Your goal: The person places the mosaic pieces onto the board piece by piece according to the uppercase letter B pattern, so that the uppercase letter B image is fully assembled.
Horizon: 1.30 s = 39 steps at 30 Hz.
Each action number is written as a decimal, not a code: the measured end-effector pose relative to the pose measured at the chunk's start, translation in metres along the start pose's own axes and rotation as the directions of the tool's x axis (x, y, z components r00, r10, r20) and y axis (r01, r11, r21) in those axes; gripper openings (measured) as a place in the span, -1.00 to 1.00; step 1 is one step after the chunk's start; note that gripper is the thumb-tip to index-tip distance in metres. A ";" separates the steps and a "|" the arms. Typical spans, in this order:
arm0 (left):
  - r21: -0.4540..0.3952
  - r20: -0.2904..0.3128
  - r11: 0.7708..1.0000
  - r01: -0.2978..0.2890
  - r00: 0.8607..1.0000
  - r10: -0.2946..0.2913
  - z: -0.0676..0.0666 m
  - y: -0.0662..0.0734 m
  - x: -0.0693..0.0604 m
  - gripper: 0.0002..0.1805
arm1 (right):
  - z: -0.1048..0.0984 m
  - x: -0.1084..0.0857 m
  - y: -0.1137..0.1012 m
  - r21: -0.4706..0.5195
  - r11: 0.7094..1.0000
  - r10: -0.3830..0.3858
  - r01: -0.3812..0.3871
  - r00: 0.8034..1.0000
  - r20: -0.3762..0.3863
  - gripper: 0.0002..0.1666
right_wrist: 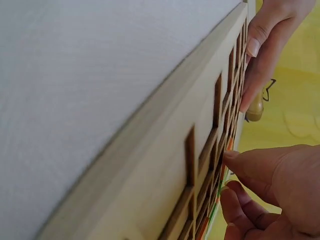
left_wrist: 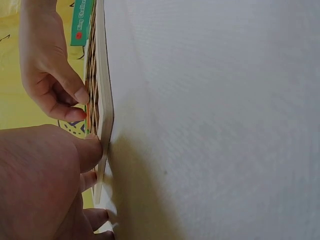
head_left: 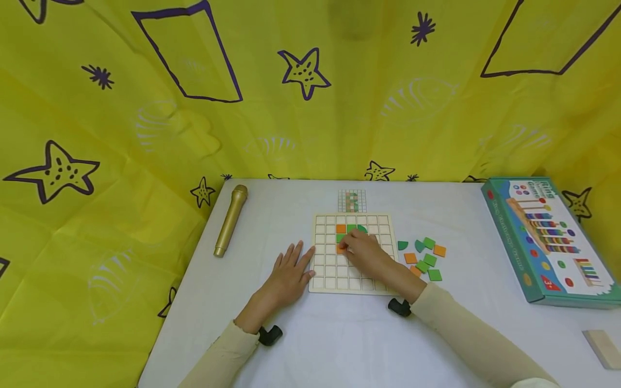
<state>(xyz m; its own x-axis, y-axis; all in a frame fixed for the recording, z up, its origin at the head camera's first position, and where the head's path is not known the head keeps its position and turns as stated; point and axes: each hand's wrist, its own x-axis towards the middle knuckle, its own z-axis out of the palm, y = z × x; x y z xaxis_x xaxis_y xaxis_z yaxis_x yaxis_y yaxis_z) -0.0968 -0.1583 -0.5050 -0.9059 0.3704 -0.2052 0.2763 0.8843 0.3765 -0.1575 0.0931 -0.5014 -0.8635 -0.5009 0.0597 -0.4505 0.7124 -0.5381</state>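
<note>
A pale wooden grid board [head_left: 330, 283] lies flat on the white table. My left hand [head_left: 286, 283] has its fingers spread, the tips touching the board's left edge; the left wrist view shows this hand [left_wrist: 45, 180] beside the rim [left_wrist: 104, 75]. Over the upper middle cells, my right hand [head_left: 366, 253] pinches an orange tile [head_left: 340, 249] low in a cell, partly hidden by the fingers. Above it are a green tile [head_left: 340, 237], an orange tile [head_left: 341, 228], another green tile [head_left: 351, 228] and a dark green rounded piece [head_left: 362, 229]. The right wrist view shows my right hand [right_wrist: 280, 185] close over the grid.
Loose orange and green pieces [head_left: 429, 260] lie right of the board. A small pattern card [head_left: 361, 200] touches or nearly touches its far edge. A gold microphone [head_left: 230, 221] lies at left, a teal game box [head_left: 553, 242] at right, and a pale wooden block [head_left: 603, 349] near the right edge.
</note>
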 end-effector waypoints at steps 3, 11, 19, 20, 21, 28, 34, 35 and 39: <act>0.001 0.004 1.000 0.004 1.000 -0.004 0.000 0.000 0.000 -0.33 | -0.004 -0.002 0.004 -0.001 1.000 0.007 -0.007 1.000 0.015 -0.80; -0.002 -0.001 1.000 0.008 1.000 -0.008 0.001 0.000 -0.001 -0.33 | -0.040 -0.015 0.036 0.039 0.989 0.139 -0.142 0.988 0.068 -0.65; 0.004 -0.001 1.000 0.008 1.000 -0.008 0.001 -0.001 -0.001 -0.33 | -0.080 -0.049 0.087 0.061 0.945 0.314 -0.321 0.944 0.097 -0.45; 0.005 -0.001 1.000 0.006 1.000 -0.006 0.001 -0.001 -0.001 -0.33 | -0.085 -0.054 0.093 0.058 0.938 0.335 -0.341 0.937 0.101 -0.44; 0.005 -0.002 1.000 0.004 1.000 -0.004 0.001 -0.001 -0.001 -0.33 | -0.089 -0.059 0.099 0.055 0.932 0.350 -0.357 0.931 0.103 -0.43; -0.002 0.015 1.000 0.007 1.000 -0.007 0.000 -0.001 0.000 -0.33 | -0.110 -0.084 0.127 0.035 0.916 0.390 -0.400 0.907 0.159 -0.45; -0.003 0.016 1.000 0.010 1.000 -0.010 0.000 -0.002 0.000 -0.32 | -0.107 -0.085 0.135 0.071 0.931 0.347 -0.358 0.928 0.136 -0.61; -0.001 0.015 1.000 0.009 1.000 -0.009 0.001 -0.002 0.000 -0.33 | -0.106 -0.085 0.136 0.078 0.930 0.348 -0.359 0.929 0.129 -0.60; -0.002 0.014 1.000 0.005 1.000 -0.005 0.001 -0.001 0.001 -0.33 | -0.100 -0.081 0.138 0.103 0.924 0.357 -0.368 0.927 0.110 -0.56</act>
<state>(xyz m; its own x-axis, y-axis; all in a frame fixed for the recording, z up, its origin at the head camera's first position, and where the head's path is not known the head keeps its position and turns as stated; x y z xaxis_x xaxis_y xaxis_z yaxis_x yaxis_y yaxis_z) -0.0975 -0.1586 -0.5069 -0.9028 0.3699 -0.2196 0.2710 0.8854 0.3776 -0.1726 0.2810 -0.4963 -0.9367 -0.2641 -0.2298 -0.0749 0.7924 -0.6054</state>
